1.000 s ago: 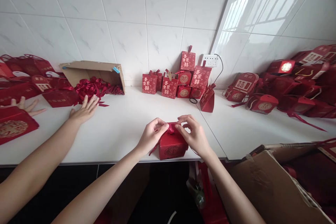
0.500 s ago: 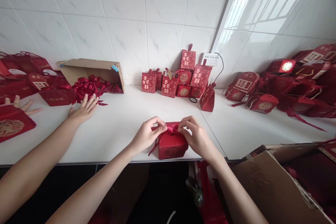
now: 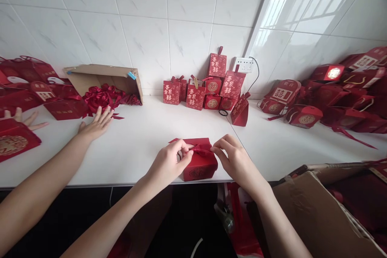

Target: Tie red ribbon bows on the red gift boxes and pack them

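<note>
- While the left hand (image 3: 171,157) pinches the ribbon (image 3: 202,151) between thumb and finger at 9 o'clock on the box (image 3: 200,171), the right hand (image 3: 234,155) has the other end in its fingertips at 3.
- Step in hand, my read: drawing out the bow on top. Next move calls for even tension both sides, knot kept centred.
- Pose: both wrists above the table, backs of hands up, thumbs facing inward; forearms reach in from 7 and 5. Lower fingers partly hidden, can't tell their curl.
- Box sits upright at the table's (image 3: 142,137) near edge, between the hands.
- Outward, clock centred on box: co-worker's hand (image 3: 96,125) at 10, fingers spread; carton (image 3: 104,69) with ribbon heap (image 3: 101,98) beyond it.
- Stacked boxes (image 3: 195,97) at 12 to 1, by the wall.
- Box pile (image 3: 328,94) at 2; open carton (image 3: 299,205) at 4.
</note>
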A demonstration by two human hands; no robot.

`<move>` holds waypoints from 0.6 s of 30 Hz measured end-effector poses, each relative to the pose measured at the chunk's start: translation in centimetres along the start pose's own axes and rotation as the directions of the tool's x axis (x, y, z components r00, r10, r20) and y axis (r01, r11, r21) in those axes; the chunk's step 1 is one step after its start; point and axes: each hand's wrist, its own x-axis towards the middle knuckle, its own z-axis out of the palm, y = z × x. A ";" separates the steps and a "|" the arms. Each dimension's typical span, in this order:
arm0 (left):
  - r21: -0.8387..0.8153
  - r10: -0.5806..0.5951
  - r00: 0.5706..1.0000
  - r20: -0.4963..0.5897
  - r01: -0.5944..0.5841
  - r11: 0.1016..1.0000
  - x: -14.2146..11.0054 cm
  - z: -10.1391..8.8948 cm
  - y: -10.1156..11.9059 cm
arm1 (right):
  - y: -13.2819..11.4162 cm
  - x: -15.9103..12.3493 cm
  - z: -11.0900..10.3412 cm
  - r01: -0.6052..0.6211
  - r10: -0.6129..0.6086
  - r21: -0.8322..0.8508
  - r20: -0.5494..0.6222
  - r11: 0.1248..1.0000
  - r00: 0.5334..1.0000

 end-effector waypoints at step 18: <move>0.012 -0.047 0.999 -0.007 0.047 0.999 0.8 -0.1 -0.5 | -1.2 0.3 2.2 -0.340 0.322 0.211 0.113 0.917 0.940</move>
